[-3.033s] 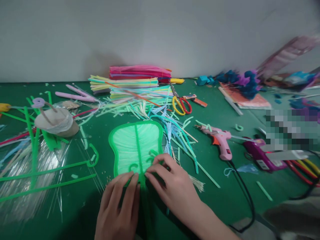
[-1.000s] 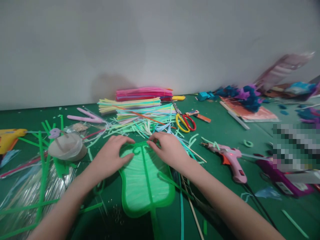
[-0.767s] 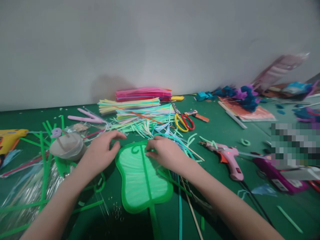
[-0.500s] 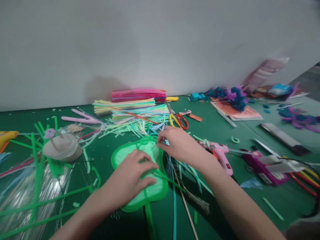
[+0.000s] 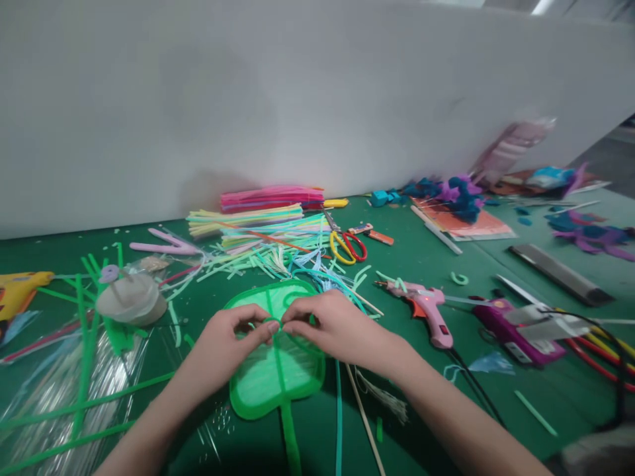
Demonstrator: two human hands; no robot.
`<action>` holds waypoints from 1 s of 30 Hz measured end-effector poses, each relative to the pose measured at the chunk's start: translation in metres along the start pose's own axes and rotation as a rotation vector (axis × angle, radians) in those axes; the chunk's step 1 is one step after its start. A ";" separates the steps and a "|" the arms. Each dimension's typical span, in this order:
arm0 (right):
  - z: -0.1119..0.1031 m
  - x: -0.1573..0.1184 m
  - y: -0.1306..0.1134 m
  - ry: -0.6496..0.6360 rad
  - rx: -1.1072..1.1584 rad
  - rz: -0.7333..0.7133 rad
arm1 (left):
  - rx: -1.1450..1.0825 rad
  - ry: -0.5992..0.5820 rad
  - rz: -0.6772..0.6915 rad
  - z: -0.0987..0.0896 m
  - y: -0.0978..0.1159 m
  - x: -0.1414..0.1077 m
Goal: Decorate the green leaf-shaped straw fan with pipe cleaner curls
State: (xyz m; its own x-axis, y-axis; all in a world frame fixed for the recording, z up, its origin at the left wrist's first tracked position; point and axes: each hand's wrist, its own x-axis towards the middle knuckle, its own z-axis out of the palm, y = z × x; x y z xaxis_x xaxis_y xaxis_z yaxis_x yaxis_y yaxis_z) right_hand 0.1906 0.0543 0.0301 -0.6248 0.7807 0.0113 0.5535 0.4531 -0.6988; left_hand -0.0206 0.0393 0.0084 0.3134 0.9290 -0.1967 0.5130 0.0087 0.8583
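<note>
A green fan-shaped piece (image 5: 258,390) with a fuzzy rim, a centre rib and a handle lies on the green table before me. Over its middle, my left hand (image 5: 243,337) pinches a thin green pipe cleaner (image 5: 272,322) between thumb and fingers. Close beside it on the right, my right hand (image 5: 322,324) pinches the same green strand, the fingertips of both hands nearly touching. The strand seems to form a small curl; its exact shape is partly hidden by my fingers.
Behind lie pipe cleaner bundles (image 5: 270,198) and red-yellow scissors (image 5: 348,246). To the right are a pink glue gun (image 5: 431,311) and a purple box (image 5: 526,334). At left stand a cup-like holder (image 5: 131,301), green stems and a yellow glue gun (image 5: 20,291).
Both hands have come together over the fan, fingertips now meeting at the green strand. My right hand has moved down and left from the fan's upper edge. The camera view has shifted slightly.
</note>
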 end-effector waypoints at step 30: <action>0.058 0.025 0.025 0.281 -0.022 -0.076 | -0.098 0.244 -0.103 -0.003 -0.040 -0.018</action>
State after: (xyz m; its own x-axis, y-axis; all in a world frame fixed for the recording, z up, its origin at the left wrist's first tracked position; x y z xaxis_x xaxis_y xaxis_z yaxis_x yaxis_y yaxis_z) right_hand 0.1574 0.0604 -0.0287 -0.4896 0.8314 0.2630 0.5247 0.5218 -0.6726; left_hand -0.0492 0.0228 -0.0207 0.0558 0.9828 -0.1760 0.4488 0.1328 0.8837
